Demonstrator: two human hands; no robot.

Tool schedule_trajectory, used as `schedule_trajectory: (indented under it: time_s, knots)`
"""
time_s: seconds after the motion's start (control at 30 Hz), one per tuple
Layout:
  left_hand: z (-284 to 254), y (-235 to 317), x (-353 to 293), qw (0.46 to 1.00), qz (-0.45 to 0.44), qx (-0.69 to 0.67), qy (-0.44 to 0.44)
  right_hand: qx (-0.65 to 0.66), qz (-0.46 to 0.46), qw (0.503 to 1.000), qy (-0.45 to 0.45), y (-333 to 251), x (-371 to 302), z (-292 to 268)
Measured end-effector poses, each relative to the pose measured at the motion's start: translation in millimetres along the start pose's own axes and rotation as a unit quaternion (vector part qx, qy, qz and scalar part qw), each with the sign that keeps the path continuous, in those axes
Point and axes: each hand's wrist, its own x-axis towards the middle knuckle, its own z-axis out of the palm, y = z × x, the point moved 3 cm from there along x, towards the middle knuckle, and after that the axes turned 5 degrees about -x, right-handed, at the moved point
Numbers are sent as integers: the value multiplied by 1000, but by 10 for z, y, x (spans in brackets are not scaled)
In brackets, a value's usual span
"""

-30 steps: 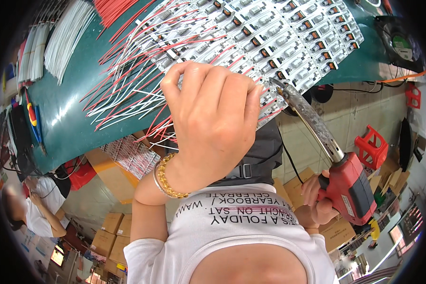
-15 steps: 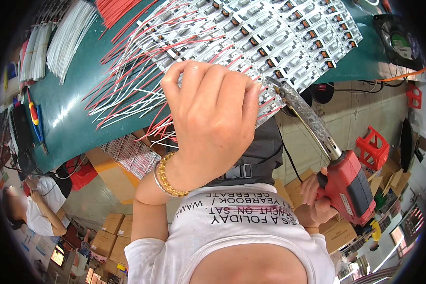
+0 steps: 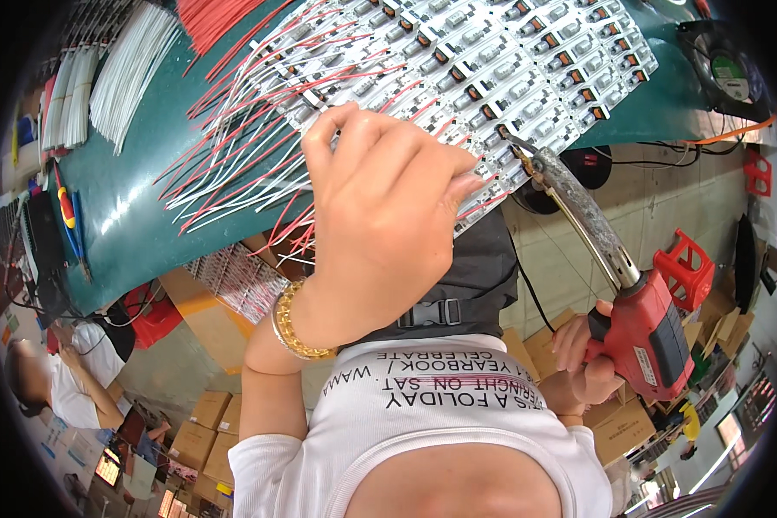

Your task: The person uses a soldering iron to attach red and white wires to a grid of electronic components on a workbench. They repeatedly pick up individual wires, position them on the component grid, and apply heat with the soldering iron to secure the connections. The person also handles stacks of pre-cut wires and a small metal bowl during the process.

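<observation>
My right hand (image 3: 585, 356) is wrapped round the handle of a red and black soldering gun (image 3: 652, 341). The gun's long metal barrel slants up and left, and its dark tip is over the near right part of a panel of white circuit boards (image 3: 492, 69). Over the panel's near edge, my left hand (image 3: 388, 216) has its fingers curled and thumb pressed in; what they pinch is hidden. Red and white wires (image 3: 233, 155) fan out leftward from the boards, passing beside and beneath that hand.
The green worktop (image 3: 121, 233) carries bundles of white wires (image 3: 134, 69) and red wires (image 3: 211, 30), a red-yellow screwdriver (image 3: 64, 207) and, at far right, a black fan (image 3: 723, 73). Red stools (image 3: 686, 268) and cartons (image 3: 203, 410) stand on the floor. Another person (image 3: 82, 371) sits at left.
The soldering gun has shifted slightly up and right, its tip moving farther onto the panel. My left hand has turned a little, with its fingers shifting.
</observation>
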Motion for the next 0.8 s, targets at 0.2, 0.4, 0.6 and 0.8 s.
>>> schedule_trajectory:
  time_s: [0.2, 0.4, 0.6, 0.8]
  knots:
    - [-5, 24, -41, 999, 11, 27, 17, -1, -14, 999, -52, 82, -57, -158]
    - [-4, -36, -20, 998, 7, -59, 6, 14, 1, 1000, -10, 51, -73, -101]
    - [85, 29, -67, 999, 14, 30, 27, 18, -5, 1000, -23, 66, -85, -114]
    - [95, 7, -42, 999, 25, 24, 10, 27, -2, 1000, 12, 85, -120, -96]
